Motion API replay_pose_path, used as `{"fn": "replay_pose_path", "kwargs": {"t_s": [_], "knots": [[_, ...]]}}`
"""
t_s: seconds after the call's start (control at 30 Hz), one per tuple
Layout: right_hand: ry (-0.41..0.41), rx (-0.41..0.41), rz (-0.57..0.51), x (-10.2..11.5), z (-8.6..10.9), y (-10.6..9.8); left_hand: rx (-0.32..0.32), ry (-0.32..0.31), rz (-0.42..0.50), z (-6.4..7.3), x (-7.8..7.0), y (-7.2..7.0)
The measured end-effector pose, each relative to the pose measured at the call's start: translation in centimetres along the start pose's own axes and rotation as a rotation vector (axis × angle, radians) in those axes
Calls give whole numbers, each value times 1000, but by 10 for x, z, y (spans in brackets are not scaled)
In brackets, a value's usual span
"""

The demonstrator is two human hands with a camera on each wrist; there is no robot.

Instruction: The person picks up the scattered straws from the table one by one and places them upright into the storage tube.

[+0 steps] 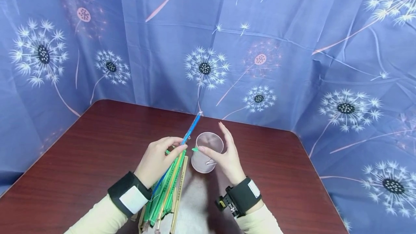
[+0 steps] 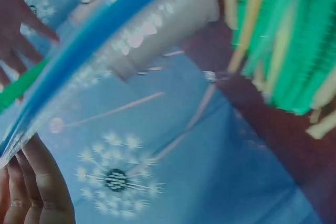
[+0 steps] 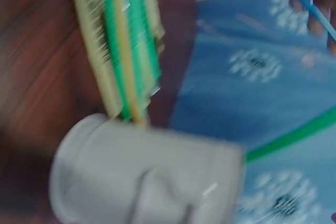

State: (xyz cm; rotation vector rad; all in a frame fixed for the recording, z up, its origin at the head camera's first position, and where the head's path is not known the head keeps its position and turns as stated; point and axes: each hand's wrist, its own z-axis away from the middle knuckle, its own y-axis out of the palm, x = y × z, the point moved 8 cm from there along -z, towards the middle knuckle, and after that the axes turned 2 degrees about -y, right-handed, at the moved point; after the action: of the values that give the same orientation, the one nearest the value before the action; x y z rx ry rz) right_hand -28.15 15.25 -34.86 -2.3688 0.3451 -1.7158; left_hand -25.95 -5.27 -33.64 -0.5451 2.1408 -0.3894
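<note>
**My left hand (image 1: 159, 160) pinches a slim blue stick (image 1: 192, 127) beside a pale mug (image 1: 200, 163)**

I am looking down at a dark reddish-brown surface (image 1: 276, 169). My left thumb and fingers pinch the blue stick, which slants up and away from me, to the left of the mug. My right hand (image 1: 227, 154) is spread open at the mug's right side, thumb well apart from the raised fingers. A thin green strip (image 2: 23, 83) shows at my right thumb tip, over the left side of the mug's rim; I cannot tell whether the thumb touches it.

The mug stands upright, its mouth facing up and its handle (image 1: 210, 162) toward me. To its left, below my left hand, a loose bundle of green and tan sticks (image 1: 169, 187) lies pointing toward me. Both wrist views are blurred.

Each of my wrists wears a black band (image 1: 141, 189), over cream sleeves (image 1: 97, 217). Behind the surface hangs a blue curtain (image 1: 162, 57) printed with white and pink dandelions.
</note>
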Motion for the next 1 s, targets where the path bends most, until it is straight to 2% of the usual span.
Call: {"fn": "replay_pose_path", "kwargs": {"t_s": [0.1, 0.2, 0.33, 0.53, 0.63, 0.73, 0.87, 1.0], "knots": [[-95, -62, -101, 25, 5, 4, -11, 57, 39, 0, -15, 1], [-190, -96, -236, 46, 10, 8, -29, 131, 40, 1, -28, 1], [-273, -135, -374, 62, 15, 8, -47, 208, 35, 2, -40, 1], [-351, -138, -399, 69, 15, 7, -52, 221, 41, 1, -42, 0], [-367, -132, -404, 70, 15, 7, -29, 201, 43, 1, -37, 0], [-368, -171, -376, 70, 14, 1, 7, 165, 40, 1, -25, 1], [-368, -271, -336, 70, 11, -13, 45, 101, 11, 6, -3, 2], [-391, -350, -371, 74, 7, -31, 81, 8, -46, 11, 24, 3]]}}
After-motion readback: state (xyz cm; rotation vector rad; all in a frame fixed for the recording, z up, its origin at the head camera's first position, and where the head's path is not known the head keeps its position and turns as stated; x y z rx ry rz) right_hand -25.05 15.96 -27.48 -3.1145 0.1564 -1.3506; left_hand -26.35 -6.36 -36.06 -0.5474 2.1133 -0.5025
